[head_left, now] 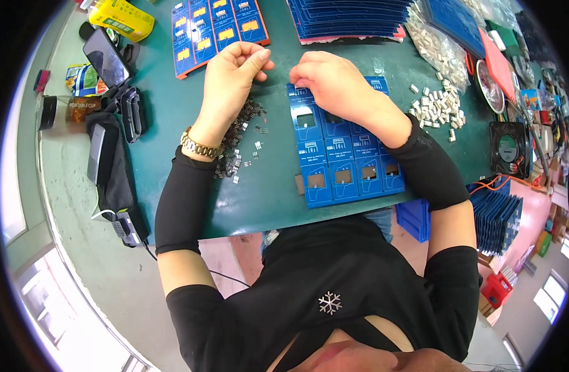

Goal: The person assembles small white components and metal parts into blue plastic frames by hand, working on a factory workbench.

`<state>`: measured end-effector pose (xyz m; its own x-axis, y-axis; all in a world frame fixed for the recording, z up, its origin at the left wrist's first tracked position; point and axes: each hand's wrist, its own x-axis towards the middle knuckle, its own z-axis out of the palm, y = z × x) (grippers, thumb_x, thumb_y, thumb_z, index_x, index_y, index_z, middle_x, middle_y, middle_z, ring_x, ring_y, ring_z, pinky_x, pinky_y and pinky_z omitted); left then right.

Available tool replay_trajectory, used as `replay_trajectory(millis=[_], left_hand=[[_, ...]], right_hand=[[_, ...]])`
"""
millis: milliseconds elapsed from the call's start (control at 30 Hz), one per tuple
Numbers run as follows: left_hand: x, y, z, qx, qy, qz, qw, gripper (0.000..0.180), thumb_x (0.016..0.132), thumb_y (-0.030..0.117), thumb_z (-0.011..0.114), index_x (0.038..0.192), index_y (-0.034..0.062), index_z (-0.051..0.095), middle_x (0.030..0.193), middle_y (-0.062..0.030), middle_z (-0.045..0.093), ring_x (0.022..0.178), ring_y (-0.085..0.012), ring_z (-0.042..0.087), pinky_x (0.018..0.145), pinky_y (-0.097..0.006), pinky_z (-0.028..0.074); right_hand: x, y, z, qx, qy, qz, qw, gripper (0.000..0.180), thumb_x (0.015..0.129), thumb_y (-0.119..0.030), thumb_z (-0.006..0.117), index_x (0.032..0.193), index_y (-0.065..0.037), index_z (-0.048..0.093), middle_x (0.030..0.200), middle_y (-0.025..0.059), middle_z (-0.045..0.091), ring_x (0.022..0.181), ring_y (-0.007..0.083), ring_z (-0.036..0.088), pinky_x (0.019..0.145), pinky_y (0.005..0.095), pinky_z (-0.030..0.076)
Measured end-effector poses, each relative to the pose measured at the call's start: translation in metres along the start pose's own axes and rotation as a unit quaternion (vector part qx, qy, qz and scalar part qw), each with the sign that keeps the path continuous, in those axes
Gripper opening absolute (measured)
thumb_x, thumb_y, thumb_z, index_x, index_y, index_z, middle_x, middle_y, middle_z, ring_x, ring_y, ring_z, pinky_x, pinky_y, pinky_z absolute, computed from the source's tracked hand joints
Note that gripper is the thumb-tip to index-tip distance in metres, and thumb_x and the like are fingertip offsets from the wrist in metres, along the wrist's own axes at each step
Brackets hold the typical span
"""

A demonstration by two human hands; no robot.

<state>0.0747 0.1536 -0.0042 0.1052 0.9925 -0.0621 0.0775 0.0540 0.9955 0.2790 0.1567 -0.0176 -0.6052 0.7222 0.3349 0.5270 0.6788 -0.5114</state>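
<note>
The left hand [242,67] is drawn narrow, thumb close to forefinger, above a pile of small black pin parts [240,133]; the right hand [330,80] is bunched narrow at the top-left corner of the blue board panel [344,155], which lies on the counter [259,208] beneath it and toward the body. Whether either holds a part cannot be told. A light pinch and a right wrist kept off the panel would probably handle such small parts best.
</note>
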Motion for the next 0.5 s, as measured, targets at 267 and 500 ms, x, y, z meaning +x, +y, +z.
replay_trajectory(millis=[267, 500], left_hand=[[0.0, -0.001, 0.0, -0.025, 0.024, 0.008, 0.999, 0.018, 0.09, 0.013, 0.068, 0.101, -0.001, 0.069, 0.09, -0.0046, 0.071, 0.071, -0.0058, 0.058, 0.066, -0.019, 0.048], [0.005, -0.008, -0.006, -0.018, 0.013, 0.041, 0.999, 0.021, 0.089, 0.016, 0.07, 0.102, 0.0006, 0.07, 0.088, 0.0004, 0.066, 0.066, -0.0047, 0.048, 0.062, -0.018, 0.041]], right_hand=[[-0.002, 0.001, 0.0, 0.018, 0.012, 0.025, 0.999, 0.015, 0.074, 0.001, 0.061, 0.085, -0.006, 0.068, 0.085, 0.0094, 0.063, 0.087, 0.0294, 0.063, 0.074, 0.0393, 0.051], [0.004, 0.006, -0.003, 0.039, -0.002, 0.001, 0.999, 0.008, 0.081, -0.006, 0.065, 0.088, -0.003, 0.069, 0.084, 0.011, 0.065, 0.082, 0.0294, 0.064, 0.072, 0.0364, 0.052]])
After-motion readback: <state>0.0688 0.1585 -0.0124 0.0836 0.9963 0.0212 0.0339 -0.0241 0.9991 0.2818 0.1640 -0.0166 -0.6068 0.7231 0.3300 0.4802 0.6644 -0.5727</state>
